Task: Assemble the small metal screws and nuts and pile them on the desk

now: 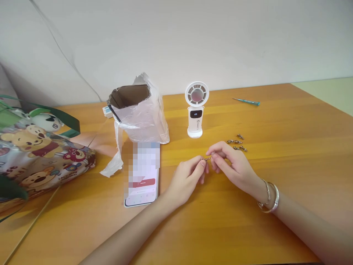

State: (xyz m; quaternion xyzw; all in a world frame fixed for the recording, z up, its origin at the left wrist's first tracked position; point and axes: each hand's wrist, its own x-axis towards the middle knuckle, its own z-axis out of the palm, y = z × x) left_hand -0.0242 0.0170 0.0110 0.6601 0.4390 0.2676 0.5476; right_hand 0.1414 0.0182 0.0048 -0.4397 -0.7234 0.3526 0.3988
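Above the wooden table (237,224), my left hand (187,176) pinches a small, thin metal fitting (207,159) between thumb and fingers. One end of it points toward my right hand (231,163), whose thumb and forefinger are closed close to that end. Whatever lies between those right fingertips is too small to make out. Several similar small metal fittings (237,141) lie loose on the table just beyond my right hand. The exact shape of the held piece is partly hidden by my fingers.
A white handheld fan (195,119) stands upright at the back. Left of it is an open box in white plastic wrap (140,123), with a smartphone (145,184) in front. A cartoon-print bag (41,154) lies far left. A teal screwdriver (248,102) rests at the back right.
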